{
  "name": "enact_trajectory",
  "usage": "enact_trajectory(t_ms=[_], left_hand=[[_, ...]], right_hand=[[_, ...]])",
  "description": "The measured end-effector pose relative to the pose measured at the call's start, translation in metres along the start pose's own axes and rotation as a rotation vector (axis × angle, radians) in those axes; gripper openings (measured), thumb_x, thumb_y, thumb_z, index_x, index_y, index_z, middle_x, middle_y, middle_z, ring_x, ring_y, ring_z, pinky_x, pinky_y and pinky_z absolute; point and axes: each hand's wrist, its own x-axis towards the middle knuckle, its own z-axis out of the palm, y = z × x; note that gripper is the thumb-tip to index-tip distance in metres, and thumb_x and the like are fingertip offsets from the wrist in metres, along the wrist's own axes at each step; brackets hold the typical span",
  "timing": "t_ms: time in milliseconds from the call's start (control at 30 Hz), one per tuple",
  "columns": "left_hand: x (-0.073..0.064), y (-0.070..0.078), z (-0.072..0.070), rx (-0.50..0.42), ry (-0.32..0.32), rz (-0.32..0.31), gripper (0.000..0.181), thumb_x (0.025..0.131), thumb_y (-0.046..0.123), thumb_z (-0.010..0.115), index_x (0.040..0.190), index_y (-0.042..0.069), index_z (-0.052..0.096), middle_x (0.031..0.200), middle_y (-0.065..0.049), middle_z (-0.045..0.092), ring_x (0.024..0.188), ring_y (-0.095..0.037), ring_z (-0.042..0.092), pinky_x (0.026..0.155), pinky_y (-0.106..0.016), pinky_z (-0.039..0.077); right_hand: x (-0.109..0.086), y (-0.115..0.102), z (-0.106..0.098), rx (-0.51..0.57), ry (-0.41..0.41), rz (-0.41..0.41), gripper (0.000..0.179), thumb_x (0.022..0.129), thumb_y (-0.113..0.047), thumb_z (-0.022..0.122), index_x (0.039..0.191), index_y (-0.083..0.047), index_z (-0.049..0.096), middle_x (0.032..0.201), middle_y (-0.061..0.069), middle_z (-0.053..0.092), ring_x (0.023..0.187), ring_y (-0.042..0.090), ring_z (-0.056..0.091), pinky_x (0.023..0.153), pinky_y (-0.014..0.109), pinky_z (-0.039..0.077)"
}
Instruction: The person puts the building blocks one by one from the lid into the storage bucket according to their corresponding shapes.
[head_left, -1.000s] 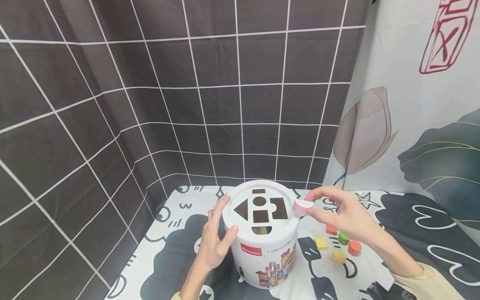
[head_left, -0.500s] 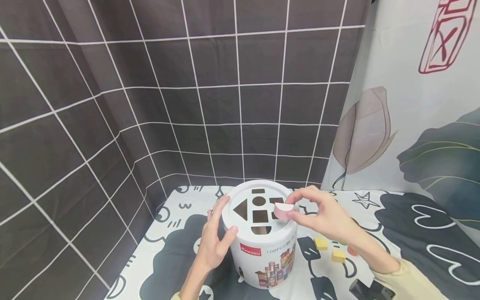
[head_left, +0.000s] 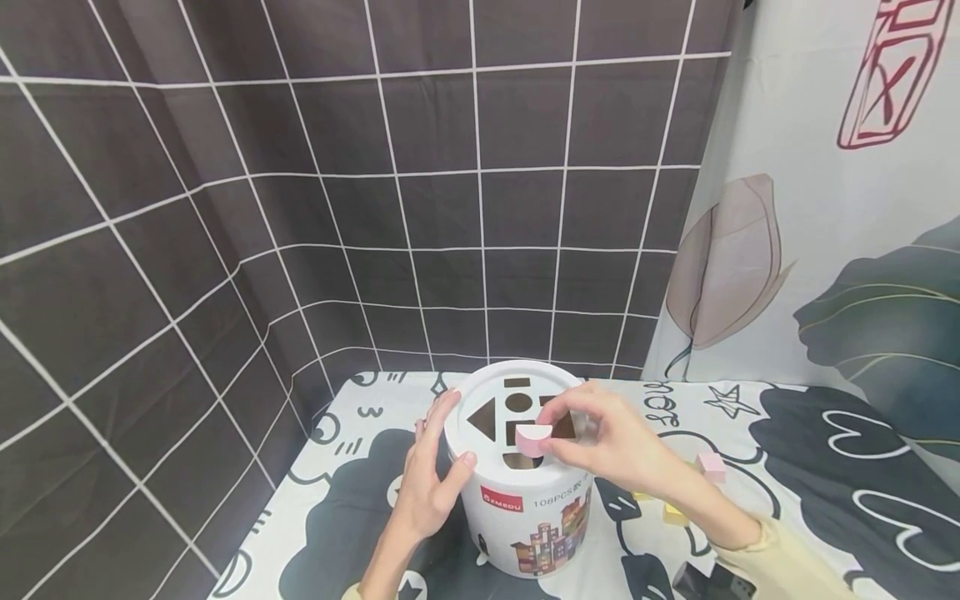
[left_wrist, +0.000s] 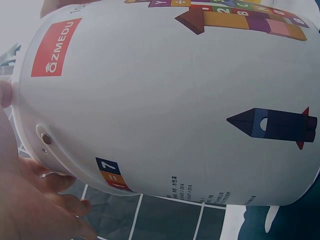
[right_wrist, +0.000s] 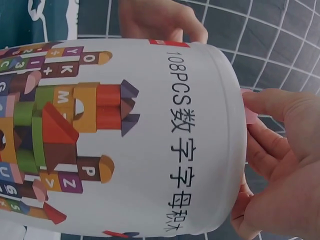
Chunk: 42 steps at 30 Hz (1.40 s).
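Note:
In the head view a white bucket (head_left: 525, 517) stands upright, its lid (head_left: 480, 458) cut with several shaped holes. My left hand (head_left: 429, 483) rests along the bucket's left side, fingers extended, thumb at the lid's rim. The left wrist view shows this left hand (left_wrist: 40, 200) beside the rim. Over the lid, my right hand (head_left: 618, 437) pinches a pink half-round block (head_left: 531, 442) between thumb and fingers, flat face up. The block overlaps the square hole and sits just behind the half-round hole (head_left: 522, 461). In the right wrist view the pink block (right_wrist: 250, 107) is partly hidden by the rim.
Right of the bucket, a pink block (head_left: 711, 467) and a yellow block (head_left: 677, 514) lie on the patterned cloth (head_left: 592, 567), partly covered by the right forearm. A dark grid curtain (head_left: 517, 208) hangs behind, and a pale printed curtain (head_left: 825, 250) at right.
My right hand has carried the pink half-round block leftward from the lid's right rim to its front middle. The left hand and the bucket have stayed in place.

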Motion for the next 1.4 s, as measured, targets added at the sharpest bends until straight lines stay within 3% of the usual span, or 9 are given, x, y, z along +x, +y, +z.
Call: enact_trajectory(t_ms=[367,667,933,1067,1200,1400], left_hand=[[0.002,0.001,0.000,0.012,0.010,0.013,0.062,0.079,0.021,0.051,0.137,0.009,0.036,0.141,-0.007,0.035,0.131,-0.027,0.025,0.097,-0.065,0.003],[0.001,0.002,0.001,-0.002,0.015,0.024,0.063,0.078,0.021,0.052,0.137,0.009,0.036,0.140,-0.009,0.035,0.130,-0.028,0.026,0.096,-0.066,0.003],[0.001,0.001,0.001,0.002,0.003,0.007,0.062,0.079,0.023,0.051,0.137,0.007,0.036,0.141,-0.007,0.034,0.131,-0.025,0.025,0.098,-0.064,0.004],[0.000,0.001,0.002,-0.007,0.002,0.003,0.062,0.079,0.023,0.051,0.137,0.007,0.036,0.141,-0.007,0.034,0.131,-0.025,0.024,0.099,-0.063,0.003],[0.000,0.001,0.002,-0.012,0.008,0.013,0.062,0.079,0.021,0.050,0.137,0.008,0.036,0.141,-0.008,0.034,0.131,-0.027,0.024,0.098,-0.064,0.002],[0.000,-0.001,0.001,-0.007,0.004,0.010,0.062,0.079,0.022,0.050,0.137,0.007,0.036,0.141,-0.008,0.033,0.131,-0.028,0.023,0.098,-0.064,0.002]], right_hand=[[0.004,-0.007,0.005,0.059,-0.059,0.036,0.022,0.069,-0.018,0.078,0.087,-0.025,0.068,0.085,-0.014,0.060,0.081,0.018,0.049,0.067,0.032,0.044],[0.002,-0.004,0.009,0.014,-0.078,0.057,0.024,0.067,-0.020,0.080,0.087,-0.027,0.069,0.083,-0.013,0.056,0.084,0.011,0.048,0.070,0.033,0.044],[0.001,-0.003,0.008,0.053,-0.093,0.033,0.021,0.070,-0.016,0.078,0.088,-0.022,0.070,0.087,-0.013,0.059,0.086,0.011,0.048,0.070,0.031,0.046],[-0.002,0.001,0.003,0.071,-0.048,0.028,0.022,0.070,-0.011,0.077,0.090,-0.019,0.070,0.089,-0.009,0.062,0.085,0.014,0.050,0.067,0.029,0.046],[-0.007,0.007,-0.008,0.021,0.001,0.019,0.023,0.073,-0.013,0.075,0.093,-0.020,0.068,0.093,-0.010,0.063,0.091,0.012,0.054,0.078,0.031,0.043],[-0.018,0.015,-0.032,-0.044,0.023,0.182,0.025,0.078,-0.019,0.071,0.101,-0.026,0.064,0.100,-0.016,0.061,0.102,0.009,0.052,0.084,0.040,0.038]])
